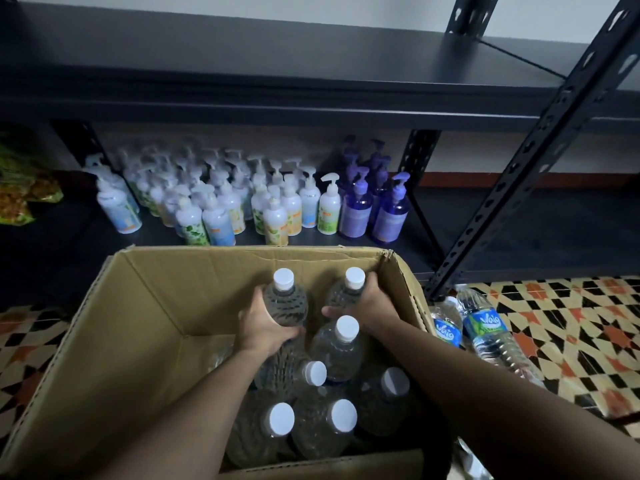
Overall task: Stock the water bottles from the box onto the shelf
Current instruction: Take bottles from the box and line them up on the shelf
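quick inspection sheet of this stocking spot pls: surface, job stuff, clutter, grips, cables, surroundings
surface: lower shelf, a dark board on a slotted metal frame
job's things: open cardboard box in front of the shelf; at least five capped bottles upright inside, besides the two being held
clutter: white pump bottles and purple pump bottles crowd the lower shelf; snack packs at its left; two labelled bottles on the floor right of the box
grips: left hand holds the left bottle; right hand holds the right bottle
cables: nothing seen
surroundings: patterned tile floor, pale wall
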`<act>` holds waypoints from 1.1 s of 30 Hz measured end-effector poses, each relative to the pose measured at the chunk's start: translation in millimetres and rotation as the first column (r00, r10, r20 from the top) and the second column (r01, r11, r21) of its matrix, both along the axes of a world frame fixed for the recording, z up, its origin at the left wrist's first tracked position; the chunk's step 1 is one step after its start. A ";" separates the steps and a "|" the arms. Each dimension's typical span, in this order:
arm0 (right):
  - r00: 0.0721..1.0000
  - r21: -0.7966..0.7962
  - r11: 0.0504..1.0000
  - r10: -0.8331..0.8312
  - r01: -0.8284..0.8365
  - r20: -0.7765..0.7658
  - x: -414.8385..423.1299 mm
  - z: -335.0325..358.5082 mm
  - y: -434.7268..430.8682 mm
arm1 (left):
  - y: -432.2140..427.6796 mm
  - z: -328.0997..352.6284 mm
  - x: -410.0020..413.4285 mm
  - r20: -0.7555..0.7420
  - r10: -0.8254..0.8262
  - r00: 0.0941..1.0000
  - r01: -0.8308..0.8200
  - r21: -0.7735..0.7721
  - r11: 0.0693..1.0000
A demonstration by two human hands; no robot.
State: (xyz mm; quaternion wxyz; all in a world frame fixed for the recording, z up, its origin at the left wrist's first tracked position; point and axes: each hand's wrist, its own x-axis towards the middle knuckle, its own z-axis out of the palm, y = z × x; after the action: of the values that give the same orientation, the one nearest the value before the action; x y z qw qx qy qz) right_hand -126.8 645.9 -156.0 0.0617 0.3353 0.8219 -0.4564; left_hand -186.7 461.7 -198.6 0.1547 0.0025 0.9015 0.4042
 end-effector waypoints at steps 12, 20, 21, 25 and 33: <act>0.958 0.223 0.935 0.285 -0.275 -0.014 -9.4 33.8 -0.9 | -12.1 9.0 0.9 -0.090 0.228 0.970 -0.216 0.126 0.968; 0.873 0.222 0.875 0.466 -0.430 -0.144 -19.9 87.2 -17.5 | -31.5 24.7 -4.1 -0.150 0.259 0.954 -0.233 0.169 0.958; 0.871 0.208 0.882 0.460 -0.424 -0.175 -20.6 94.4 -17.0 | -34.3 27.6 -6.1 -0.158 0.264 0.951 -0.236 0.178 0.955; 0.896 0.130 0.938 0.347 -0.323 -0.278 -21.1 105.5 -18.3 | -46.3 41.3 -11.5 -0.187 0.292 0.938 -0.261 0.172 0.950; 0.993 0.185 0.981 0.081 -0.065 -0.080 -15.0 64.3 -73.0 | -59.3 44.1 -18.1 -0.159 0.375 0.913 -0.342 0.199 0.918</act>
State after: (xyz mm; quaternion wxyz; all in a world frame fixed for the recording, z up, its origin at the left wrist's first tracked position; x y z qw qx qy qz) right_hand -141.7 572.9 -91.7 0.0117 0.2888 0.8738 -0.3911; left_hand -204.8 402.3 -154.4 -0.0115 -0.1110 0.8601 0.4977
